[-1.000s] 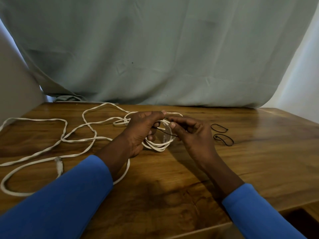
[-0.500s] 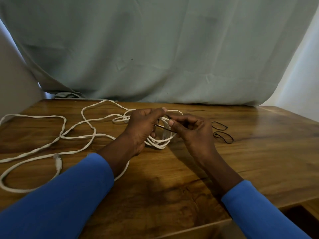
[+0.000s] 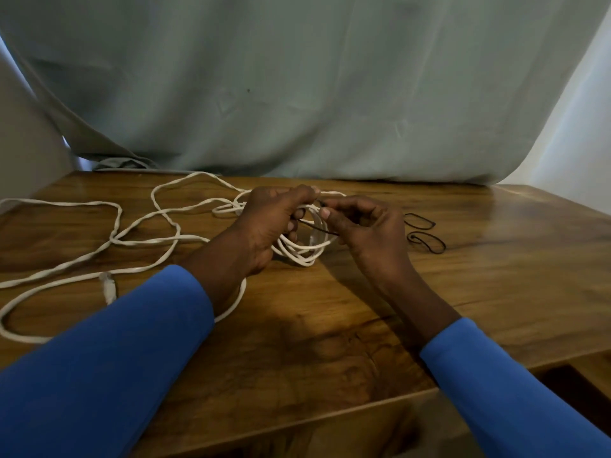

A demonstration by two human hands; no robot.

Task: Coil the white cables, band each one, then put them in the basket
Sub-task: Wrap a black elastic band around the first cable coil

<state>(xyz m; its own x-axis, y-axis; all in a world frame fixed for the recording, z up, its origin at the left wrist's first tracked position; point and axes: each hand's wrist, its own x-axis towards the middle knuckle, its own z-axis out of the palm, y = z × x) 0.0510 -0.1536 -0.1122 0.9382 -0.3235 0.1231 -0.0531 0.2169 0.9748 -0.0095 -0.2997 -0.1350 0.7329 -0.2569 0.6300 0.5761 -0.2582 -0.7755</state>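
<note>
a: what was held?
b: the left hand gripped the coiled white cable over the middle of the table; the right hand pinched a black band stretched across it.
a: and the loose cable?
b: sprawled to the left.

coiled cable: white, several small loops, gripped by left hand, lowest loops touching surface, middle toward far edge
band: thin black, pulled across the coil, pinched by right hand
loose cable: white, uncoiled, sprawled over left half; plug lying flat
spare bands: two black loops, flat, toward the right edge
</note>
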